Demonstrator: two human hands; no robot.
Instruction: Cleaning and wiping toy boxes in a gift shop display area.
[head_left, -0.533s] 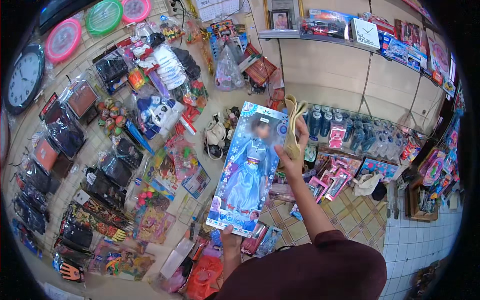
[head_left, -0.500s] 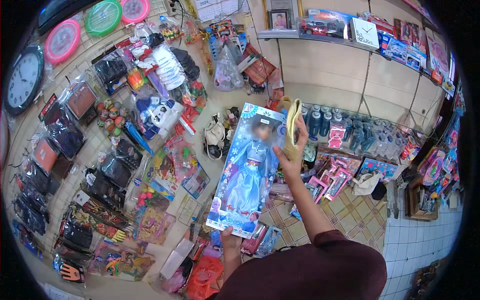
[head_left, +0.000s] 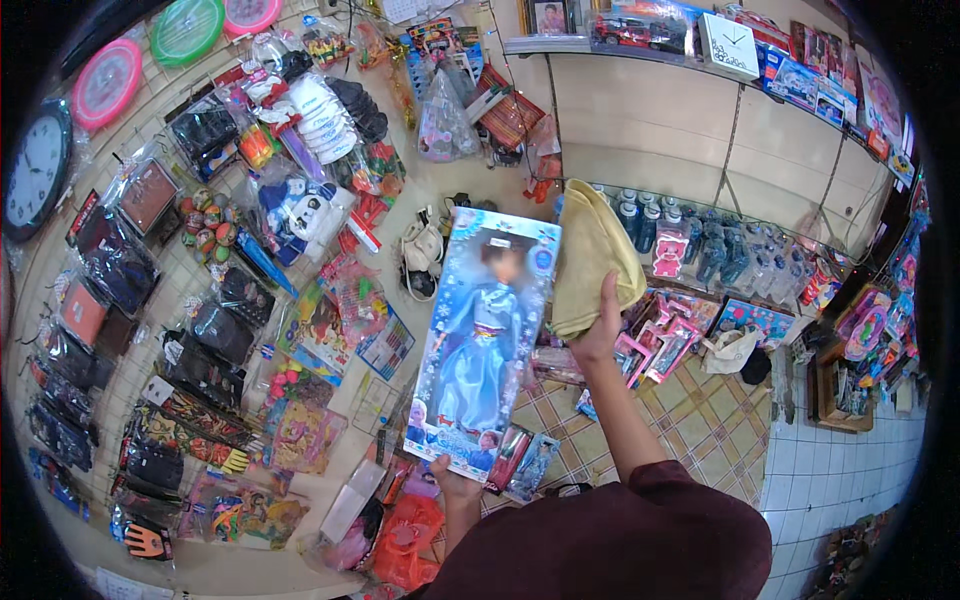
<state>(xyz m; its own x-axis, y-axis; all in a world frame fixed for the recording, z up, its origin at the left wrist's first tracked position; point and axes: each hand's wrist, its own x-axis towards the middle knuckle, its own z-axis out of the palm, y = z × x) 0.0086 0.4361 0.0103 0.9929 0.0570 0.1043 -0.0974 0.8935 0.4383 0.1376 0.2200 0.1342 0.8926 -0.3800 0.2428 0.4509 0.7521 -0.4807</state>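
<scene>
A tall boxed doll point(head_left: 480, 340) in a blue dress leans upright in front of me, its clear window facing up toward the view. My left hand point(head_left: 458, 484) grips the box by its bottom edge, the thumb on the front. In my right hand point(head_left: 602, 330) is a folded yellow cloth point(head_left: 597, 260), spread out flat just right of the box's upper half. The cloth's edge lies close against the box; whether they touch I cannot tell. Part of my right fingers is hidden behind the cloth.
Packaged goods hang on the wall at left, with a round clock point(head_left: 38, 165). Blue bottles point(head_left: 648, 228) line a low shelf at right; boxed toys sit on the upper shelf point(head_left: 620, 47). Below lie pink packages point(head_left: 668, 340) and a red plastic bag point(head_left: 408, 535).
The yellow cloth has turned from edge-on to broad side in my right hand and shifted off the box's right edge. The doll box has moved slightly left in the view.
</scene>
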